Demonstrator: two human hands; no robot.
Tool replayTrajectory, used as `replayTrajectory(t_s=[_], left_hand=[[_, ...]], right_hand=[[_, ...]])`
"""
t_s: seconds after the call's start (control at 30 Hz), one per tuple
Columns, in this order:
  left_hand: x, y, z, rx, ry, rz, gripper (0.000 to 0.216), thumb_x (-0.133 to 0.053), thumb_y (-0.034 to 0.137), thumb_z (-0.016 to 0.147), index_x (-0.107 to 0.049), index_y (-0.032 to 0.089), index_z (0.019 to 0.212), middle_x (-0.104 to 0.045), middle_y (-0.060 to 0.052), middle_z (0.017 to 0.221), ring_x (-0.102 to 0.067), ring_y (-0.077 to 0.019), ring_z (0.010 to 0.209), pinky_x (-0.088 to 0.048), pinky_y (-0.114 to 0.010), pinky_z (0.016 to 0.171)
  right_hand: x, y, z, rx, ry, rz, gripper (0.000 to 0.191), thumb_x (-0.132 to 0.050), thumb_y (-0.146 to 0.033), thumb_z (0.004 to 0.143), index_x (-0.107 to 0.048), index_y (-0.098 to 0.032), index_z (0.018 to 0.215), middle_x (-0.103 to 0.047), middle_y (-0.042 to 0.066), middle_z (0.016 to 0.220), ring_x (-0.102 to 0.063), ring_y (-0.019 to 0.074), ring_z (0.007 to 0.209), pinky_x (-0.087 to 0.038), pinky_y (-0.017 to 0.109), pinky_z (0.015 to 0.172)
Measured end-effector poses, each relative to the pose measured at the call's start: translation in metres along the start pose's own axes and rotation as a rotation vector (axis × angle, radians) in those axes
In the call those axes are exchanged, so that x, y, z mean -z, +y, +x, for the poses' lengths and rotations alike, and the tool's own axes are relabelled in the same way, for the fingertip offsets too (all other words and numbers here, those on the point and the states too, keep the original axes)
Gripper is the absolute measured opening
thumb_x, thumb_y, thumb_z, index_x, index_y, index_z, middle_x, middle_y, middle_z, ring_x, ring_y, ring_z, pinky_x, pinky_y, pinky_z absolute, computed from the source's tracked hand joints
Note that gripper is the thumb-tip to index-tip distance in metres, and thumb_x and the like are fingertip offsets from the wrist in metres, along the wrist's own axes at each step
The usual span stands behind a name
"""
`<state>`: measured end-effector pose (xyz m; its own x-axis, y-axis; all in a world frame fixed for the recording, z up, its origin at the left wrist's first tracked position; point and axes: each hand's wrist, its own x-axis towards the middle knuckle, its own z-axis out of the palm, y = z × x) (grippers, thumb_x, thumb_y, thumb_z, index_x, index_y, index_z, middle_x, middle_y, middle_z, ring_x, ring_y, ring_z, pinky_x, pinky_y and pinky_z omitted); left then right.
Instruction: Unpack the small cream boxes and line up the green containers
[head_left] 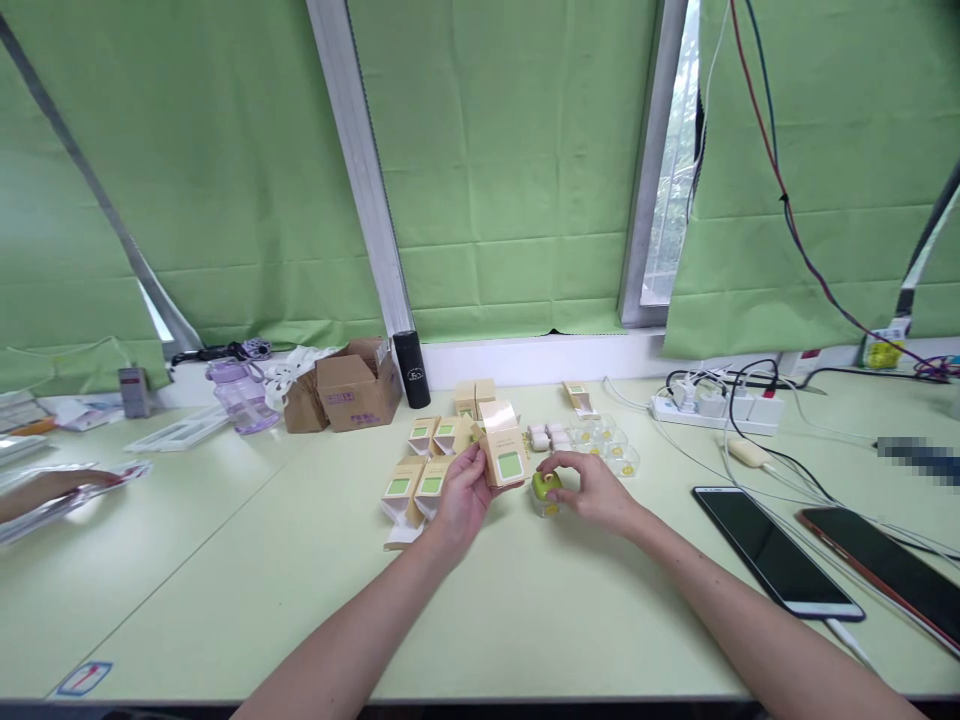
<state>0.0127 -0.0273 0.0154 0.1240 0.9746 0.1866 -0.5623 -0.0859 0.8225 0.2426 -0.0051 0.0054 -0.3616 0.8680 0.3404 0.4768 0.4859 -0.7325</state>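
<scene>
Head view: my L hand (463, 490) has its grip clamped on an open tan carton (504, 450) w/ a green-and-white panel on its front, thumb along the L edge, flap up, held tilted above the surface (480, 620) approx. mid-view. My R hand (600, 488) is just beside it, palm down, grip closed on a small green piece (547, 482), index over the top & thumb at the near side; the piece sits in a clear cup (547, 508) w/ a yellow spot, R of the carton. Can't tell if the cup's bottom touches the surface. Behind & L of my L hand: a group of similar cartons (401, 480), flaps open, incl. a few further back. Past my R fingers: small whitish pieces (538, 438), then more clear cups (600, 440) w/ yellow spots next to them, & 1 lone carton (580, 399) behind. Far edge, L to R: purple bottle (241, 396), cardboard box (361, 388), black flask (412, 370), then a white power strip (716, 410) w/ cables. R side: white-edged phone (776, 550) & a 2nd phone (892, 570) nearby. Far L, a co-worker's hand (64, 488) is over shiny packaging (37, 522).
</scene>
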Motion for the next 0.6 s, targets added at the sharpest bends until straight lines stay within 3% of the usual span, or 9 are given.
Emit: replayTrajectory(t_s=[0.17,0.33,0.5,0.6], left_hand=[[0.001,-0.001,0.000,0.008,0.000,0.013,0.030,-0.068,0.030,0.092,-0.070,0.019,0.120,-0.076,-0.010,0.120,-0.073,-0.0268,0.104,-0.064,-0.044,0.085],[0.001,0.000,-0.001,0.046,-0.004,-0.012,0.038,-0.072,0.033,0.089,-0.068,0.019,0.124,-0.075,-0.011,0.122,-0.072,-0.0311,0.110,-0.063,-0.048,0.089],[-0.003,0.002,-0.004,0.042,-0.012,0.014,0.042,-0.077,0.035,0.086,-0.068,0.018,0.124,-0.076,-0.011,0.120,-0.072,-0.0321,0.112,-0.063,-0.046,0.089],[-0.004,0.002,-0.003,0.024,0.024,0.047,0.047,-0.077,0.039,0.087,-0.066,0.020,0.129,-0.075,-0.011,0.121,-0.072,-0.0299,0.107,-0.064,-0.045,0.086]], right_hand=[[0.001,-0.002,-0.001,0.030,0.048,0.058,0.032,-0.073,-0.023,0.077,-0.075,-0.028,0.109,-0.077,0.005,0.118,-0.069,0.0316,0.113,-0.049,0.046,0.102],[0.000,-0.019,0.004,0.099,0.121,0.263,0.024,-0.065,-0.038,0.090,-0.075,-0.026,0.109,-0.077,0.007,0.119,-0.068,0.0288,0.115,-0.048,0.046,0.103],[-0.006,-0.040,0.017,0.072,0.036,0.356,0.036,-0.064,-0.053,0.092,-0.076,-0.024,0.111,-0.077,0.009,0.119,-0.069,0.0304,0.110,-0.047,0.045,0.096],[-0.011,-0.046,0.027,0.022,0.005,0.405,0.044,-0.071,-0.060,0.084,-0.077,-0.021,0.105,-0.078,0.010,0.111,-0.069,0.0312,0.105,-0.048,0.043,0.089]])
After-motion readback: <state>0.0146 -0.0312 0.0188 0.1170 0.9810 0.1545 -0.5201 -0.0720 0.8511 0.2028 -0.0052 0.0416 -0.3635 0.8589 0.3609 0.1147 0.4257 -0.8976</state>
